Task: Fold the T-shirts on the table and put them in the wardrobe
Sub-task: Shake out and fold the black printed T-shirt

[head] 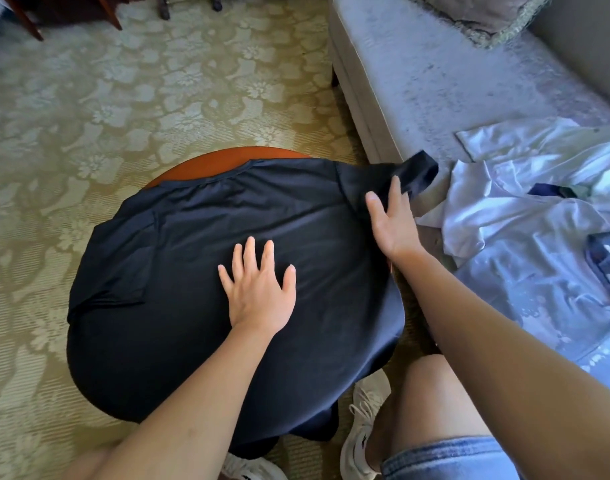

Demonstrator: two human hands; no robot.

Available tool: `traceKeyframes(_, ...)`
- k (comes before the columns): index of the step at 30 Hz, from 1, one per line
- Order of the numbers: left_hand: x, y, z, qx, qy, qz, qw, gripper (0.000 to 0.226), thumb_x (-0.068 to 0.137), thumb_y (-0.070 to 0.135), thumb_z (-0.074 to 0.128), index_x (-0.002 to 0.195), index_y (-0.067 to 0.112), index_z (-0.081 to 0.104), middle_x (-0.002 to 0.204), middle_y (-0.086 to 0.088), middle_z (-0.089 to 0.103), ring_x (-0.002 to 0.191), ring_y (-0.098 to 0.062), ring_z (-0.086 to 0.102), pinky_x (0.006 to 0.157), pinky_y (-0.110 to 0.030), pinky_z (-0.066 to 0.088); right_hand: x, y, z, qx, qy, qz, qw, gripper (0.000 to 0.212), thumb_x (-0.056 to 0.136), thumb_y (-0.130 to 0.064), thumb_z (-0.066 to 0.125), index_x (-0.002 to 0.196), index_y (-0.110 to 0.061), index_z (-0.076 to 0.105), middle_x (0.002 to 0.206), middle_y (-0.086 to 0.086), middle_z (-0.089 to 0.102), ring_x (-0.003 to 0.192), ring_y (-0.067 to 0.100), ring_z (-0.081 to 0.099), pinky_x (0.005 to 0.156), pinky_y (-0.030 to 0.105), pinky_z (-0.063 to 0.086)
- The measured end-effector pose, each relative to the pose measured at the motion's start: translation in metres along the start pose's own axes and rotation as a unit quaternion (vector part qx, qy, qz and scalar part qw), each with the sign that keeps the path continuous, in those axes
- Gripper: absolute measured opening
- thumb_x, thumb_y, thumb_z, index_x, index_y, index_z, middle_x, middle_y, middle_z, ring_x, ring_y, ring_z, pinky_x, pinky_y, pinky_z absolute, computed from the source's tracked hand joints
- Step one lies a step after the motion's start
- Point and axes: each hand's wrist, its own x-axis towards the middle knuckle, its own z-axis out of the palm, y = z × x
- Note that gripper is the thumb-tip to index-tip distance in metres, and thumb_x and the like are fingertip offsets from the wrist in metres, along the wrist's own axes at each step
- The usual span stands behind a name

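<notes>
T-shirt (pixel 192 244) lies flat under left fingers (pixel 250 252); right fingers (pixel 395 194) touch its sleeve (pixel 419 169).

We see a floral carpet (pixel 158 81) beyond our left fingers (pixel 249 251), a pale sofa (pixel 417 81) past our right fingers (pixel 395 192), and a fringed cushion (pixel 476 12) at its far end.

Head-worn view, steeply down onto table (pixel 206 164)
</notes>
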Motion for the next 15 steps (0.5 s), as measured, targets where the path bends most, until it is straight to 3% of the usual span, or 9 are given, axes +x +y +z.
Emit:
traceKeyframes(3, 0.000, -0.001, -0.003, -0.033, 0.001, 0.007, 0.999, 0.065, 0.098, 0.052, 0.035, 0.155, 0.026, 0.017, 0.164, -0.002, 0.006, 0.151, -0.020, -0.002, 0.120, -0.051, -0.001, -0.027, -0.030, 0.011, -0.171, 0.002, -0.197, 0.965, 0.072, 0.097, -0.051, 0.038, 0.151, -0.005, 0.026, 0.134, 0.025, 0.044, 0.128, 0.040, 0.039, 0.108, 0.046, 0.030)
traceKeyframes(6, -0.001, -0.004, -0.015, -0.199, 0.054, -0.016, 0.978, 0.062, 0.098, 0.037, 0.048, 0.153, 0.021, 0.025, 0.160, -0.006, 0.018, 0.148, -0.022, 0.013, 0.121, -0.047, 0.009, -0.058, -0.035, 0.038, -0.288, -0.068, -0.342, 0.892, 0.062, 0.086, -0.054, 0.045, 0.128, -0.010, 0.061, 0.123, 0.017, 0.058, 0.117, 0.037, 0.054, 0.101, 0.055, 0.040)
traceKeyframes(8, 0.000, -0.013, -0.028, -0.267, 0.097, -0.053, 0.957, 0.061, 0.097, 0.027, 0.052, 0.152, 0.017, 0.026, 0.158, -0.009, 0.023, 0.146, -0.025, 0.019, 0.119, -0.044, 0.017, -0.072, -0.038, 0.046, -0.269, -0.064, -0.364, 0.889, 0.041, 0.085, -0.044, 0.050, 0.096, -0.014, 0.076, 0.109, 0.009, 0.069, 0.100, 0.033, 0.065, 0.093, 0.051, 0.046)
traceKeyframes(10, 0.003, -0.028, -0.039, -0.241, 0.108, -0.071, 0.962, 0.063, 0.095, 0.023, 0.054, 0.152, 0.017, 0.027, 0.156, -0.008, 0.026, 0.144, -0.026, 0.022, 0.118, -0.044, 0.021, -0.074, -0.040, 0.047, -0.236, -0.030, -0.346, 0.907, 0.031, 0.084, -0.034, 0.053, 0.080, -0.013, 0.075, 0.089, 0.006, 0.070, 0.081, 0.032, 0.067, 0.078, 0.041, 0.053)
traceKeyframes(12, 0.005, -0.045, -0.046, -0.208, 0.087, -0.064, 0.972, 0.060, 0.095, 0.023, 0.056, 0.149, 0.018, 0.032, 0.151, -0.005, 0.034, 0.139, -0.026, 0.029, 0.114, -0.042, 0.028, -0.072, -0.041, 0.047, -0.251, -0.015, -0.305, 0.919, 0.023, 0.086, -0.026, 0.057, 0.091, -0.010, 0.073, 0.094, 0.008, 0.068, 0.086, 0.033, 0.064, 0.076, 0.042, 0.053)
traceKeyframes(15, 0.011, -0.058, -0.047, -0.230, 0.052, -0.040, 0.971, 0.046, 0.095, 0.024, 0.055, 0.140, 0.018, 0.047, 0.135, 0.000, 0.053, 0.124, -0.022, 0.047, 0.102, -0.036, 0.041, -0.070, -0.041, 0.055, -0.287, -0.016, -0.266, 0.920, 0.029, 0.091, -0.023, 0.059, 0.115, -0.007, 0.066, 0.117, 0.010, 0.060, 0.106, 0.033, 0.056, 0.088, 0.046, 0.049)
